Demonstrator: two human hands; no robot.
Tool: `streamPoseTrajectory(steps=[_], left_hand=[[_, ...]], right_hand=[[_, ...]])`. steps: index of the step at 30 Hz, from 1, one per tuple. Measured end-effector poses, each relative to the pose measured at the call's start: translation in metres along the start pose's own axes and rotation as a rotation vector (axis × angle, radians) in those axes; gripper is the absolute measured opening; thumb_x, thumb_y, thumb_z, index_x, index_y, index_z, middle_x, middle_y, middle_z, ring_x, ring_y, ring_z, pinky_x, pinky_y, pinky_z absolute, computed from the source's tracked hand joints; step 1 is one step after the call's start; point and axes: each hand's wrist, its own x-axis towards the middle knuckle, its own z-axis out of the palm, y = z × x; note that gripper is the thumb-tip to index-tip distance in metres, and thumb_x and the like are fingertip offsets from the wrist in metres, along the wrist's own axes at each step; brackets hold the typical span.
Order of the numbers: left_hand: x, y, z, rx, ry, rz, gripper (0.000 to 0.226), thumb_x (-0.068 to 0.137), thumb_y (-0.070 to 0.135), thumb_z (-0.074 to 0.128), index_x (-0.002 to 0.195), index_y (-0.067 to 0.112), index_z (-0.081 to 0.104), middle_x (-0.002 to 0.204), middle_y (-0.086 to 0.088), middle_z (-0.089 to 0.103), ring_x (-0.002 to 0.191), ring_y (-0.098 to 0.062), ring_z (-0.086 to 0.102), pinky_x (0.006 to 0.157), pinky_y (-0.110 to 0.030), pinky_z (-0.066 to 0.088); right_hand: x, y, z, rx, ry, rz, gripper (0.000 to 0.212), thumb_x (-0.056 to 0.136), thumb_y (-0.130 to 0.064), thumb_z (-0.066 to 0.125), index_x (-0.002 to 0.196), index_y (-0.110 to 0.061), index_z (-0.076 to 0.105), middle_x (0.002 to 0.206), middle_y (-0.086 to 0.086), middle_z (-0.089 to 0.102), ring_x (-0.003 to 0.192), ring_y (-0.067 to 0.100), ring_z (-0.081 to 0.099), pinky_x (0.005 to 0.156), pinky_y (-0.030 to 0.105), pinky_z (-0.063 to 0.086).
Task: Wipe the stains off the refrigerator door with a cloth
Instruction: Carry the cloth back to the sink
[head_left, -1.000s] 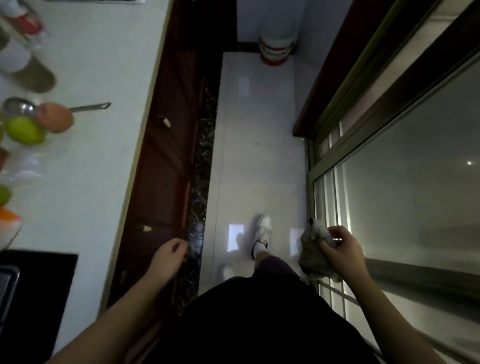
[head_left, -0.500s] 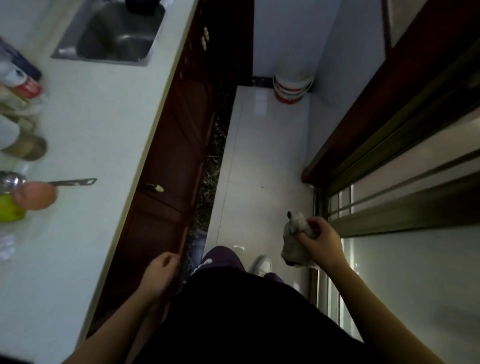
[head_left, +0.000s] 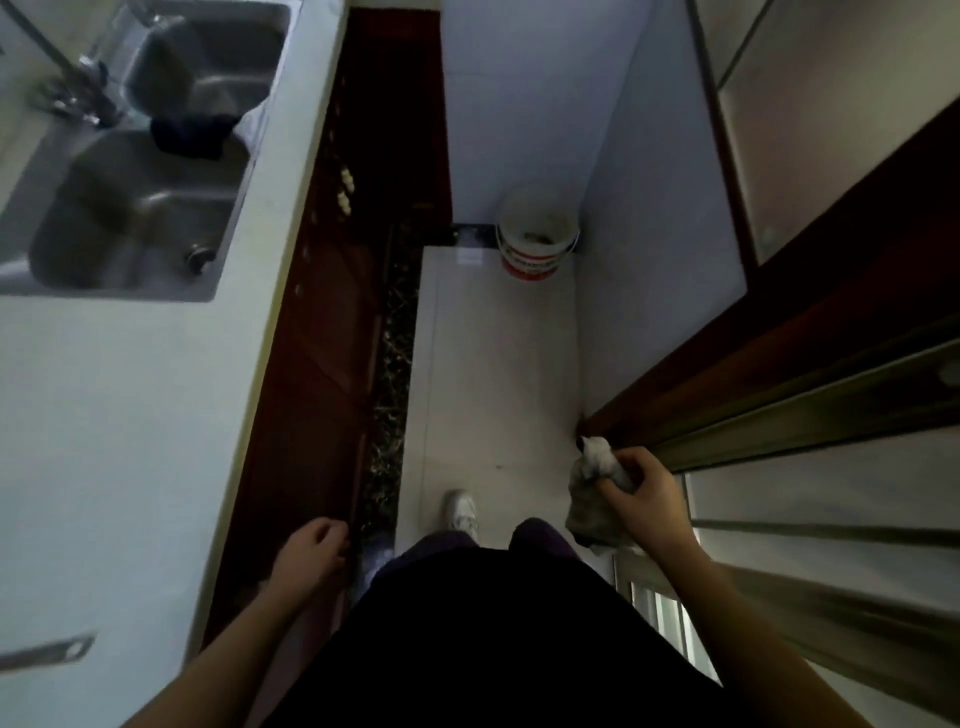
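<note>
My right hand (head_left: 647, 499) grips a crumpled grey-white cloth (head_left: 592, 493), held low beside the metal-framed sliding glass door (head_left: 831, 499) on the right. My left hand (head_left: 311, 551) hangs loosely curled and holds nothing, next to the dark red cabinet fronts (head_left: 322, 364). No refrigerator door can be made out in the head view. My dark clothing and one white shoe (head_left: 460, 512) fill the bottom centre.
A white counter (head_left: 130, 441) runs along the left with a steel double sink (head_left: 140, 197) and a dark rag on its divider. A white and red bucket (head_left: 537, 239) stands at the far end of the narrow pale tiled floor (head_left: 493, 364). A utensil handle (head_left: 47, 652) lies on the counter.
The view has moved forward along the aisle: fruit and bottles have slid out of sight, and the sink and bucket have come nearer. My right hand still holds the cloth.
</note>
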Motion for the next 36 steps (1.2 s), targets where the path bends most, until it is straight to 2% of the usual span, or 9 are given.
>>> streamPoseTrajectory(steps=[3, 12, 15, 18, 23, 26, 28, 31, 36], left_hand=[[0.046, 0.064, -0.012, 0.018, -0.018, 0.030, 0.023, 0.104, 0.021, 0.052, 0.090, 0.015, 0.068, 0.090, -0.013, 0.072, 0.082, -0.030, 0.066, 0.079, -0.043, 0.052], [0.147, 0.211, -0.032, 0.000, 0.007, 0.125, 0.017, 0.105, 0.025, 0.052, 0.097, 0.019, 0.067, 0.096, -0.010, 0.072, 0.087, -0.027, 0.069, 0.076, -0.039, 0.052], [0.171, 0.234, -0.038, -0.037, 0.074, 0.100, 0.019, 0.104, 0.016, 0.054, 0.091, 0.015, 0.069, 0.092, -0.018, 0.071, 0.086, -0.031, 0.068, 0.076, -0.042, 0.056], [0.180, 0.255, -0.041, -0.091, 0.143, 0.039, 0.020, 0.104, 0.011, 0.052, 0.092, 0.008, 0.068, 0.088, -0.020, 0.069, 0.082, -0.030, 0.064, 0.063, -0.027, 0.054], [0.203, 0.292, -0.052, -0.097, 0.211, -0.012, 0.019, 0.104, 0.010, 0.052, 0.100, 0.001, 0.068, 0.092, -0.020, 0.069, 0.071, -0.023, 0.062, 0.054, -0.015, 0.048], [0.226, 0.310, -0.062, -0.097, 0.208, -0.027, 0.021, 0.104, 0.014, 0.053, 0.103, 0.002, 0.071, 0.098, -0.018, 0.072, 0.088, -0.033, 0.067, 0.081, -0.036, 0.051], [0.243, 0.324, -0.070, -0.118, 0.202, -0.048, 0.021, 0.103, 0.016, 0.054, 0.100, 0.004, 0.071, 0.096, -0.019, 0.074, 0.091, -0.037, 0.070, 0.085, -0.045, 0.051], [0.273, 0.347, -0.081, -0.151, 0.212, -0.056, 0.018, 0.103, 0.013, 0.054, 0.097, 0.005, 0.069, 0.095, -0.023, 0.073, 0.084, -0.036, 0.069, 0.076, -0.043, 0.052], [0.342, 0.400, -0.110, -0.206, 0.187, -0.072, 0.019, 0.105, 0.010, 0.049, 0.103, 0.000, 0.065, 0.096, -0.023, 0.068, 0.077, -0.029, 0.062, 0.046, -0.018, 0.047]], right_hand=[[0.032, -0.020, -0.010, 0.012, 0.057, 0.034, 0.026, 0.084, -0.017, 0.078, 0.104, -0.023, 0.063, 0.091, -0.013, 0.064, 0.085, -0.001, 0.060, 0.067, 0.020, 0.044], [0.184, -0.076, -0.023, 0.011, 0.029, 0.086, 0.028, 0.085, -0.017, 0.079, 0.108, -0.019, 0.062, 0.097, -0.001, 0.065, 0.091, 0.019, 0.063, 0.075, 0.028, 0.045], [0.247, -0.117, -0.022, 0.025, -0.053, 0.009, 0.024, 0.086, -0.012, 0.077, 0.102, -0.019, 0.060, 0.091, -0.004, 0.062, 0.086, 0.013, 0.061, 0.069, 0.017, 0.043], [0.305, -0.161, -0.021, 0.002, -0.091, -0.087, 0.020, 0.086, -0.012, 0.077, 0.098, -0.018, 0.061, 0.087, -0.003, 0.063, 0.078, 0.010, 0.059, 0.064, 0.009, 0.040], [0.387, -0.234, -0.014, -0.026, -0.179, -0.234, 0.017, 0.088, -0.020, 0.074, 0.099, -0.022, 0.062, 0.087, -0.011, 0.061, 0.078, 0.004, 0.058, 0.067, 0.024, 0.045], [0.426, -0.269, -0.011, -0.021, -0.220, -0.285, 0.019, 0.089, -0.021, 0.074, 0.103, -0.024, 0.061, 0.091, -0.014, 0.062, 0.083, 0.000, 0.059, 0.069, 0.020, 0.047], [0.449, -0.284, -0.007, -0.033, -0.250, -0.281, 0.021, 0.090, -0.023, 0.074, 0.104, -0.027, 0.059, 0.092, -0.019, 0.060, 0.084, -0.001, 0.058, 0.070, 0.019, 0.047], [0.483, -0.299, -0.001, -0.054, -0.270, -0.256, 0.023, 0.090, -0.024, 0.074, 0.108, -0.028, 0.059, 0.094, -0.020, 0.059, 0.085, -0.002, 0.058, 0.071, 0.021, 0.047], [0.536, -0.316, 0.007, -0.089, -0.243, -0.155, 0.024, 0.089, -0.024, 0.076, 0.109, -0.026, 0.062, 0.099, -0.008, 0.066, 0.090, 0.008, 0.062, 0.077, 0.029, 0.050]])
